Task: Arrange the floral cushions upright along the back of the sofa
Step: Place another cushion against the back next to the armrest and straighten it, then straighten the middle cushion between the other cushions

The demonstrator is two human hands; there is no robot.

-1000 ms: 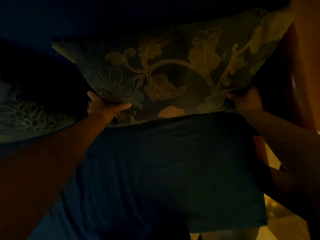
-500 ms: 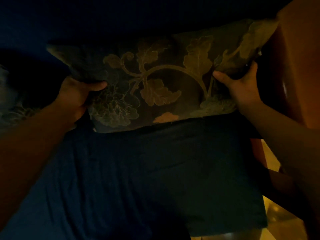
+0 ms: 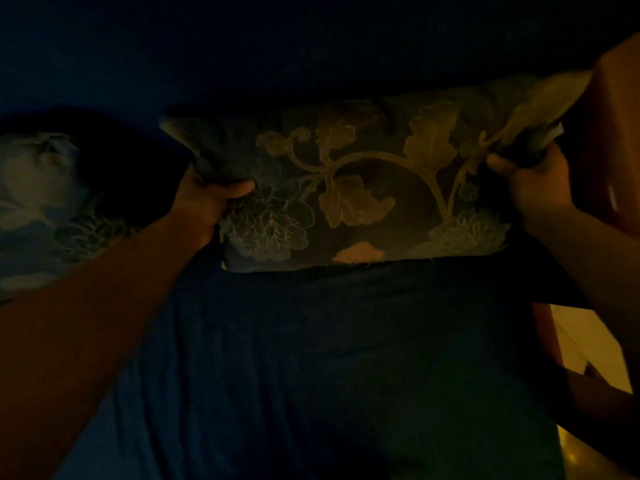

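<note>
The room is very dim. Your sofa [image 3: 329, 358] has a dark blue seat, with a wooden arm [image 3: 616, 140] at its right edge. The cushion [image 3: 346, 188] stands against the back, near that arm. Another cushion [image 3: 38, 206] lies at the left edge. Your left hand [image 3: 207, 199] and right hand [image 3: 536, 181] clench the cushion's sides.

Dim lighting. Both forearms bare to the frame edge; no sleeve visible. Left hand [image 3: 204, 199] and right hand [image 3: 533, 188] bare: no glove, ring, watch or band discernible. Finger detail lost in low light.
</note>
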